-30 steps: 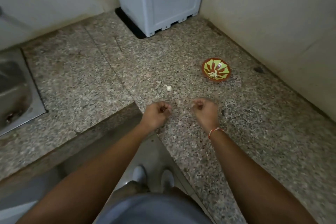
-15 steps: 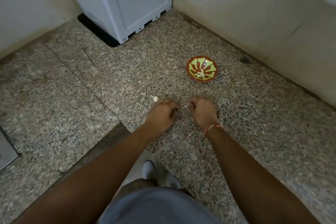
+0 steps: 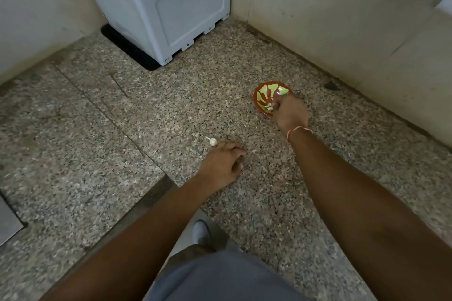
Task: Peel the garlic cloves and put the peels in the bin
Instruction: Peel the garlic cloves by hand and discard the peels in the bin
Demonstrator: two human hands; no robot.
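Your right hand [image 3: 289, 112] is out over the near right edge of the small red-and-green bowl [image 3: 265, 95], which sits on the speckled worktop [image 3: 122, 129] towards the far right, near the wall. Its fingers are curled with the tips down inside the bowl, among pale pieces lying there; whether they pinch one of those pieces I cannot tell, since the fingertips are too small and blurred. The pale bits in the bowl look like garlic, peeled or not I cannot say.

Your left hand [image 3: 222, 164] rests low on the worktop, nearer to you and to the left, fingers loosely curled; nothing plainly shows in it. Just beside its far left knuckles lies one garlic clove [image 3: 212, 141], white, with a little tail of skin, so it seems unpeeled.

By my reading you are early to midway: at least that clove needs peeling, and no heap of peels is visible. The grey bin [image 3: 171, 7] stands at the far side, well apart from both hands, and no peels can be seen going into it yet.
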